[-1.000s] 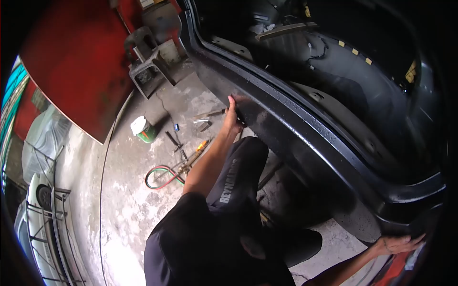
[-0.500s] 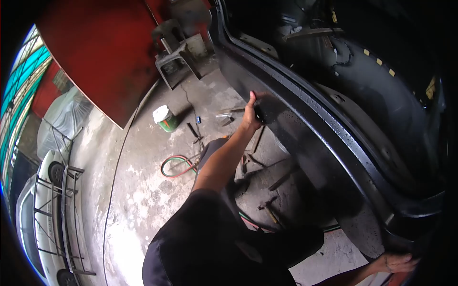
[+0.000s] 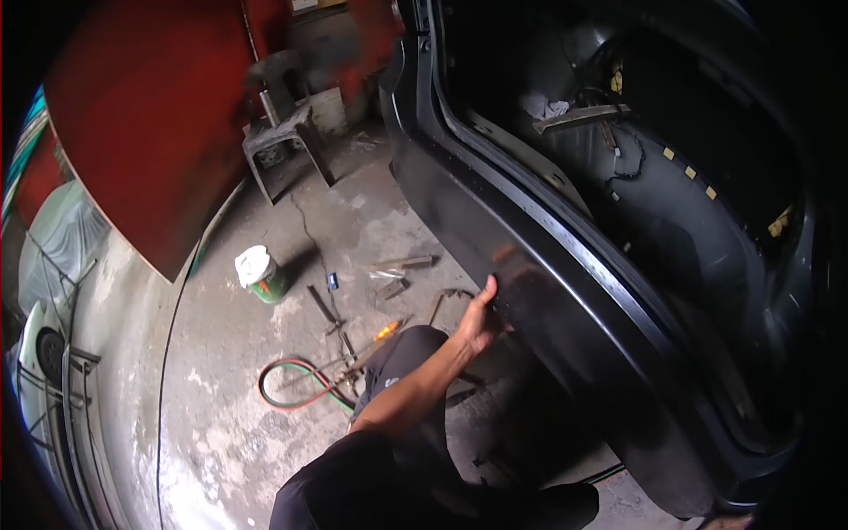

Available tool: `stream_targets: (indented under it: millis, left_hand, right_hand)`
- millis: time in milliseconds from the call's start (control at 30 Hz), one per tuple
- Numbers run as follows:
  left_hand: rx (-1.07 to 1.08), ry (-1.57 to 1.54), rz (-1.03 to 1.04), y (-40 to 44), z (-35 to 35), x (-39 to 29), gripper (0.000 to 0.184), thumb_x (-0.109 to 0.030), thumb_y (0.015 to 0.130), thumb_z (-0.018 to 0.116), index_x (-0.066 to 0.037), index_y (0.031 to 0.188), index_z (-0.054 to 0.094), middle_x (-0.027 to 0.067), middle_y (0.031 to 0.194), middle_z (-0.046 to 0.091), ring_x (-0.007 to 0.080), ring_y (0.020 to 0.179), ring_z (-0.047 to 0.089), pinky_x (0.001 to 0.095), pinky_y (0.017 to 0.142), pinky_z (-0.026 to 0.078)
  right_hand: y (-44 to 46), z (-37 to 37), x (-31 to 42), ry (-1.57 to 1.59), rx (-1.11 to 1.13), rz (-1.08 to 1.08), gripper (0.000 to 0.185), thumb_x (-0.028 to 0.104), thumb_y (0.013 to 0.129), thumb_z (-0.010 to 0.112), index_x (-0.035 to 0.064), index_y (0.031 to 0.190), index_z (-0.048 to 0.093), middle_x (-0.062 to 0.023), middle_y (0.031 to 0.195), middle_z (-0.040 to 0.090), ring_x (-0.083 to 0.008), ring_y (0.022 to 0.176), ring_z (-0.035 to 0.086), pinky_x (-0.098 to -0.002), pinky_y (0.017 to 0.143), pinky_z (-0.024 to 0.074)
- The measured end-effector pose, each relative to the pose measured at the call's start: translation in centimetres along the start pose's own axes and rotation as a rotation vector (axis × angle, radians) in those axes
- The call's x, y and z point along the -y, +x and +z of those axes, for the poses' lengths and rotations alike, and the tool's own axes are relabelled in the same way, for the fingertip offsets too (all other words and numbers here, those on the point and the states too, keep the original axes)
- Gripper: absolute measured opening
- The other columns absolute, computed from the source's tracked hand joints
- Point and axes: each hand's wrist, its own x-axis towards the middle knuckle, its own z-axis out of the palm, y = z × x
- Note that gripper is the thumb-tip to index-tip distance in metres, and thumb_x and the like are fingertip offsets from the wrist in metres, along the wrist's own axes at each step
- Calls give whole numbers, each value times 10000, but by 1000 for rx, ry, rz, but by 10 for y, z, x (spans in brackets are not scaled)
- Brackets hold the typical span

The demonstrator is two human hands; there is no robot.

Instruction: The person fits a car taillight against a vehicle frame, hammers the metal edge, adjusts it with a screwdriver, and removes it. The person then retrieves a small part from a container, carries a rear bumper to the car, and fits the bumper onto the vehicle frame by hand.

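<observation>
A long black car body panel [image 3: 548, 300] runs diagonally from the upper middle to the lower right, beside an open car body. My left hand [image 3: 481, 322] holds its lower edge, with the thumb on the outer face and the fingers partly hidden behind. At the bottom right, only a sliver of my right hand [image 3: 733, 522] shows below the panel's far end; its fingers cannot be made out.
Tools and a looped red-green hose [image 3: 284, 405] lie on the concrete floor left of my knee. Beyond them are a white-and-green bucket [image 3: 261, 276] and a grey chair [image 3: 287, 132]. A red panel [image 3: 141, 124] stands at upper left, with a white car [image 3: 34, 353] below it.
My left hand has moved down along the panel's edge. My right hand has slipped mostly out of the bottom of the view. The camera view has shifted.
</observation>
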Motion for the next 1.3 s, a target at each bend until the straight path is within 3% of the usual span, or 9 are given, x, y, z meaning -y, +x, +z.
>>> stream_targets:
  millis: [233,300,333,400,467,533,700,767,1300]
  left_hand:
    - [89,-153,-257,-2,-36,-31,667,-384,918,749,-84,1429,443,91,1310,602,298,1238,575,521,1003,501]
    - [89,-117,-244,-2,-33,-35,691,-391,907,755,-99,1442,431,92,1367,558,290,1290,541,524,1047,470]
    - [88,-104,-237,-1,-34,-36,703,-395,901,757,-106,1449,426,92,1396,536,286,1316,523,526,1069,454]
    - [115,-127,-258,5,-42,-32,696,-348,904,762,-108,1455,410,90,1399,532,288,1320,520,522,1075,457]
    - [66,-166,-282,5,-41,-34,692,-246,914,757,-113,1471,368,82,1406,523,298,1327,513,538,1094,450]
    - [68,-216,-300,8,-44,-29,690,-196,914,749,-123,1477,355,78,1413,519,302,1337,504,552,1087,459]
    - [154,-235,-356,16,-56,-30,705,-101,902,735,-157,1484,340,74,1421,502,298,1318,514,552,1022,509]
    - [145,-247,-346,22,-66,-11,742,-85,888,756,-184,1488,332,52,1405,495,280,1286,522,521,959,548]
    - [229,-261,-385,27,-61,-19,691,-75,909,705,-165,1482,329,67,1460,456,289,1352,481,528,989,526]
  right_hand:
    - [-49,-20,98,72,354,467,760,565,1034,435,139,1613,188,-359,1602,-87,-544,1485,36,-651,1190,184]
    - [-68,-31,188,37,336,237,686,472,1064,458,105,1604,250,-398,1607,35,-564,1479,112,-657,1164,254]
    - [-80,-13,193,-18,160,-149,494,270,1096,440,-68,1456,455,-316,1406,495,-429,1322,475,-485,1104,382]
    - [-85,-22,306,106,278,-253,491,245,1077,496,-42,1473,453,-297,1528,372,-425,1411,391,-491,1179,310]
    - [-80,-23,427,427,412,-279,485,156,1034,519,-107,1436,459,-314,1505,388,-458,1428,367,-537,1139,386]
    - [-77,-13,510,570,575,-558,405,88,958,589,-113,1310,574,-280,1362,555,-449,1317,498,-544,1062,446]
    - [-89,38,711,943,855,-720,532,321,936,678,-23,1331,584,-228,1310,585,-405,1174,570,-511,1007,441]
    - [-95,50,759,705,857,-831,580,334,893,731,1,1346,585,-239,1329,567,-387,1195,534,-484,1021,415]
    - [-115,64,786,804,866,-680,463,181,811,795,64,1246,687,-277,1306,528,-407,1143,510,-486,1004,421]
